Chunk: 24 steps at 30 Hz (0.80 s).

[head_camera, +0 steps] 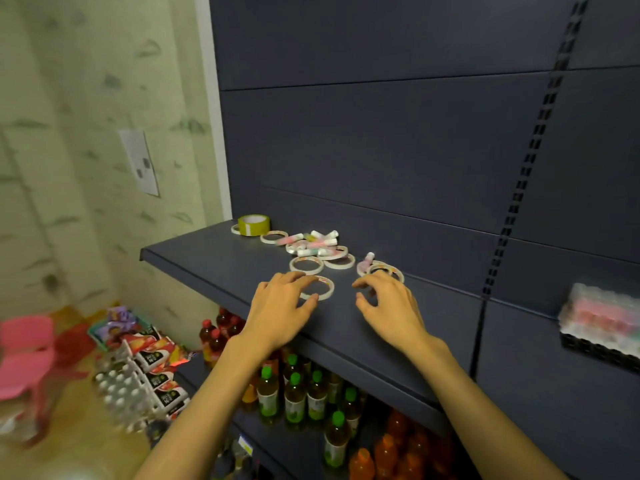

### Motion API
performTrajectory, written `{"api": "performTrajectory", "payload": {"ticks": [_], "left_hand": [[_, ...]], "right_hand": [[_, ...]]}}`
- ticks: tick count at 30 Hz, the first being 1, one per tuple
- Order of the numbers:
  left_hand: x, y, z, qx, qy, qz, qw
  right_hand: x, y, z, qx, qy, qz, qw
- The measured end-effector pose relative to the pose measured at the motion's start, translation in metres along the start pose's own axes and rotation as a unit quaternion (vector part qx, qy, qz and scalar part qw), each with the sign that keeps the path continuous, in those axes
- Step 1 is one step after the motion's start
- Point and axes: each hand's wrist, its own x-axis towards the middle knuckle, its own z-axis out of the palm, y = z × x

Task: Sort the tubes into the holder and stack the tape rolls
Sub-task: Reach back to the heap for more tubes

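Several thin white tape rolls (pixel 306 264) lie flat on the dark shelf (pixel 194 258), with a wider olive tape roll (pixel 254 225) at the back left. A heap of small white and pink tubes (pixel 316 242) lies among them, and one tube (pixel 369 258) leans on the right-hand rolls (pixel 388 270). My left hand (pixel 280 308) pinches the nearest tape roll (pixel 325 289) between fingertips and thumb. My right hand (pixel 388 303) hovers with loosely curled fingers at the near edge of the right-hand rolls and holds nothing. A black holder (pixel 595 348) with blurred tubes stands at the far right.
The shelf's front edge runs diagonally under my wrists. Bottles with green caps (pixel 294 393) and orange ones (pixel 391 441) fill the shelves below. A pink chair (pixel 24 355) and packaged goods (pixel 138 375) sit on the floor at left. A slotted upright (pixel 533 147) divides the back panel.
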Motion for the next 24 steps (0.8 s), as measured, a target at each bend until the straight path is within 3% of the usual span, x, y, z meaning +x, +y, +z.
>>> {"api": "performTrajectory", "payload": {"ticks": [11,24], "left_hand": [[0.079,-0.110,0.016,-0.005,-0.012,0.008,1.000],[0.209,-0.171,0.062,-0.052,0.003,0.053,0.997]], "right_hand": [[0.097,-0.015,0.078,-0.013,0.015,0.014,1.000],[0.177,0.016,0.123,-0.078,0.051,0.106,0.990]]}}
